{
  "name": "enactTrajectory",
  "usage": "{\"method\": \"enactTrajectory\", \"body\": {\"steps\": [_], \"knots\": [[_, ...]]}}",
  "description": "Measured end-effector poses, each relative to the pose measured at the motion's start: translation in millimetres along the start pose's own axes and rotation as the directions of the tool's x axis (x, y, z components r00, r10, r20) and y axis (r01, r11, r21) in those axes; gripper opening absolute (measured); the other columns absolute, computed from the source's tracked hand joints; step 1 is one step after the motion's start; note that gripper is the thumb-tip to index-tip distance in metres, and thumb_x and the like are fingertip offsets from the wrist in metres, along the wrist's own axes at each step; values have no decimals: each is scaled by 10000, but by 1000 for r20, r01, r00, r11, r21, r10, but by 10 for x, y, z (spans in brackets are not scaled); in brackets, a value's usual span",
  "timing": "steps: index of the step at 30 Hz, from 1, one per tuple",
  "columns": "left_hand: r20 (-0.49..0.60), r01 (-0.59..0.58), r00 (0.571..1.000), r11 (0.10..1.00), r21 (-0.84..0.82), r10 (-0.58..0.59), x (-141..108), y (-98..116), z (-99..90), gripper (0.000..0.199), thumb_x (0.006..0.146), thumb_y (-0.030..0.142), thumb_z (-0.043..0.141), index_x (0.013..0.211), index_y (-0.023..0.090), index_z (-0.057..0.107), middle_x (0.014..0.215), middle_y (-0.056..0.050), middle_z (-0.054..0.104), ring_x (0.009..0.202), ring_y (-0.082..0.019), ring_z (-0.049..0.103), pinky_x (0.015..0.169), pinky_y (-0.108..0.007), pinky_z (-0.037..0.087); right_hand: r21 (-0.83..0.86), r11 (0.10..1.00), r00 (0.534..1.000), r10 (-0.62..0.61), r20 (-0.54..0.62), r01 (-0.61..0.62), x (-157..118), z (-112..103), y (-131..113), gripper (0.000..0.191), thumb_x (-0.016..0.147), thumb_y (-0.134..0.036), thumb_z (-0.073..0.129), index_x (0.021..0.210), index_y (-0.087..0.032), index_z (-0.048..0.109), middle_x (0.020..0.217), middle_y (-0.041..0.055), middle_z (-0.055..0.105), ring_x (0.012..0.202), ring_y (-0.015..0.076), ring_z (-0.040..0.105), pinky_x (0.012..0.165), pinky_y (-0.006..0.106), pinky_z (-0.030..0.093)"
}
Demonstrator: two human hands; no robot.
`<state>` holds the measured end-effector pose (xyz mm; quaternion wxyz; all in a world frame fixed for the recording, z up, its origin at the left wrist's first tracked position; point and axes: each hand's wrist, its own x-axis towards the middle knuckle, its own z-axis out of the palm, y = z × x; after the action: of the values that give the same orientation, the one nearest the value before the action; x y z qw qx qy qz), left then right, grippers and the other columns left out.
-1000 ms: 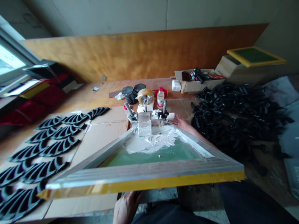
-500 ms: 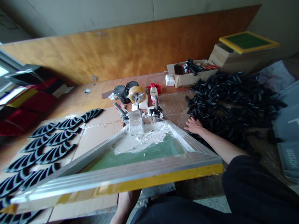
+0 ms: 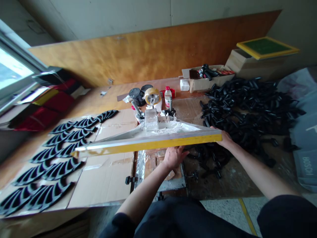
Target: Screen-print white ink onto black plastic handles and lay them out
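A screen printing frame (image 3: 148, 142) with a yellow front edge is tilted up from its rear clamp (image 3: 151, 119), seen almost edge-on. My right hand (image 3: 225, 138) is closed around its right front corner, with fingertips showing over the top edge and the rest partly hidden. Below the frame, my left hand (image 3: 174, 158) reaches over the printing base (image 3: 173, 183), its visible fingers apart and some fingertips hidden under the frame edge. I see nothing held in it. On the base lies a brown taped patch (image 3: 152, 162).
Curved black ribbed parts (image 3: 59, 168) lie in rows on cardboard (image 3: 106, 181) at left. A heap of black parts (image 3: 247, 109) covers the right side, beside a grey Bosch box (image 3: 305, 138). Behind the clamp stand a bottle (image 3: 168, 99), tape roll (image 3: 152, 96) and black tins (image 3: 136, 96).
The frame has swung higher, uncovering the base. My right hand has moved from the black heap's edge to the frame corner. My left hand has come forward over the base.
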<state>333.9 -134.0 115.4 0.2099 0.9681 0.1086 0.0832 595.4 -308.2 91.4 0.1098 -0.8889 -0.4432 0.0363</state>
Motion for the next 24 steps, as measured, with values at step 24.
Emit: {"method": "enactTrajectory", "body": {"steps": [24], "knots": [[-446,46,668,632,-774,-596,-992,-853,-1657,455,935,510,421,994,131,665,690,-9,645,628,-102,602,655,-229,501,194,744,768,-633,-103,639,-448,813,-2655,435,918,-348,563,1323,-188,566,1376,128,537,1303,269,441,1061,450,390]]}}
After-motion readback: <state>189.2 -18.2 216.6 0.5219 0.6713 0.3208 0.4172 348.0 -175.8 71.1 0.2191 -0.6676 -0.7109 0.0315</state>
